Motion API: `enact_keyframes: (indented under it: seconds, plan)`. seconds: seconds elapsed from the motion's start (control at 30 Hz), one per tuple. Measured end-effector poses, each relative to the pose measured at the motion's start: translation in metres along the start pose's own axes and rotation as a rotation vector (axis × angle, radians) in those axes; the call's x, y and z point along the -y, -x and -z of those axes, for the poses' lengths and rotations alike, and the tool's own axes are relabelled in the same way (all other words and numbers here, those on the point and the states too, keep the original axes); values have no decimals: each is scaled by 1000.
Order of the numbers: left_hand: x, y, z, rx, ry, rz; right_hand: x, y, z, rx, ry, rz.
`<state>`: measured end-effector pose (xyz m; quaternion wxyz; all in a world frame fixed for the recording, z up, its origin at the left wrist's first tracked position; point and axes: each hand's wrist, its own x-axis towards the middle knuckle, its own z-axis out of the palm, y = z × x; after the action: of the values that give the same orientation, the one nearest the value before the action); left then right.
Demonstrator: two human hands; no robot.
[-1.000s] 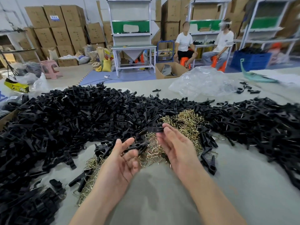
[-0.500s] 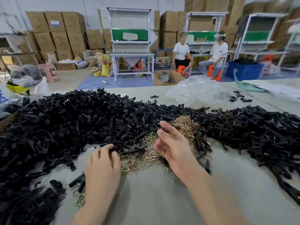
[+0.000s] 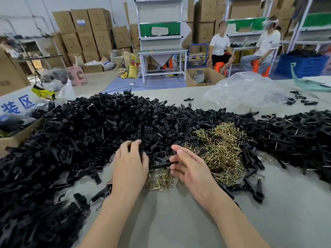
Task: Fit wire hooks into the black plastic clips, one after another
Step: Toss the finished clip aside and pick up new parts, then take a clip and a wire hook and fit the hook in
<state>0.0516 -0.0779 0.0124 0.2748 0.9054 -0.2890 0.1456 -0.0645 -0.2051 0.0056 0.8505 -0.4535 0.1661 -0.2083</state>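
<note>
Near edge of desk (image 3: 179,221): two bare arms reach in.
Left hand (image 3: 129,163): palm down, fingers (image 3: 134,145) curled into black clips (image 3: 89,131); grip cannot be told.
Right hand (image 3: 189,165): palm sideways, grip loose, apart, over wire hooks (image 3: 220,149).

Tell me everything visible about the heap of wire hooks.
The wire hooks form a loose, tangled heap of thin, shiny brass-coloured bent wire on the grey table. Black plastic clips border it left, behind and right; a few lie on it. The right hand covers its near-left edge; whether it touches is unclear.
</note>
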Motion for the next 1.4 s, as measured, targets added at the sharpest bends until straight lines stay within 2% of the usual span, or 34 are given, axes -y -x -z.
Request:
enact_keyframes:
  seconds: [0.13, 0.2, 0.27, 0.4, 0.5, 0.57, 0.67, 0.93, 1.07, 1.17, 1.3, 1.4]
  plan:
    - [-7, -61, -10, 362, -195, -57, -1, -2, 3, 2, -28, -18]
    - [-11, -84, -16, 493, -231, -73, -1, -3, 3, 7, -35, -22]
    - [-16, -91, -20, 489, -283, -101, -1, -3, 4, 12, -40, -20]
    - [-21, -64, -24, 236, -495, -234, 1, -2, 3, 4, -37, -34]
    - [-4, -61, -12, 251, -260, -206, 3, 0, 2, -2, -29, -40]
    - [7, -68, 5, 278, 7, -80, 4, 2, 2, 2, -17, -40]
    - [17, -73, 22, 181, 311, 100, 4, 4, 3, 8, -8, -28]
    - [13, -15, 32, -167, 512, 217, -3, 3, 0, 8, 96, 11]
    - [-5, 17, 29, -286, 741, 307, -3, 8, -6, 52, 143, 45]
    - [-29, 30, 17, -237, 873, 250, -6, 12, -14, 110, 125, 0]
    - [-44, 39, 2, -142, 901, 204, -10, 16, -16, 213, 207, 24]
    - [-44, 40, -1, -114, 915, 183, -11, 12, -15, 203, 226, 31]
